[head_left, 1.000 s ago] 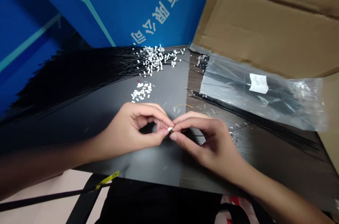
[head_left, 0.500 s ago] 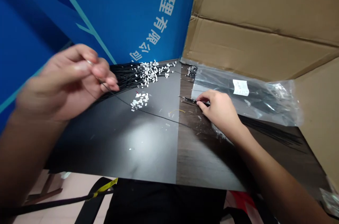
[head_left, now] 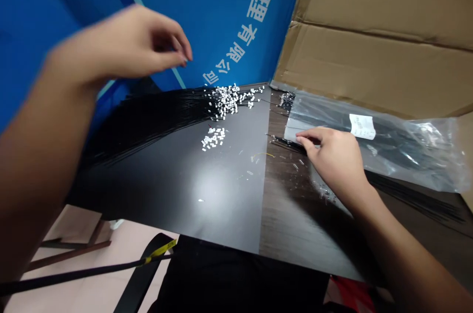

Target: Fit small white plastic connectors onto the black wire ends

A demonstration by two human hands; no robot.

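Note:
My left hand [head_left: 148, 47] is raised in front of the blue panel, above the long pile of black wires [head_left: 148, 121]. Its thumb and fingertips are pinched together; a tiny pale spot shows there, but I cannot make out what they hold. White connectors [head_left: 227, 98] crowd the right ends of that pile. My right hand [head_left: 330, 153] is over the dark wood part of the table, thumb and forefinger closed at a thin bundle of black wires [head_left: 283, 141]. How many wires it pinches is hidden. The bundle's other ends [head_left: 414, 194] run out beyond the wrist.
Loose white connectors [head_left: 213, 139] lie in a small heap on the table [head_left: 177, 194]. A clear plastic bag [head_left: 399, 140] of black wires rests against the cardboard wall [head_left: 380, 71]. Small clear pieces [head_left: 325, 190] and a yellow strand [head_left: 264, 154] are scattered nearby.
My left hand has moved up and right and turned palm down; the black wire trailing from it no longer shows. My right hand stays at the bundle while the view has shifted left.

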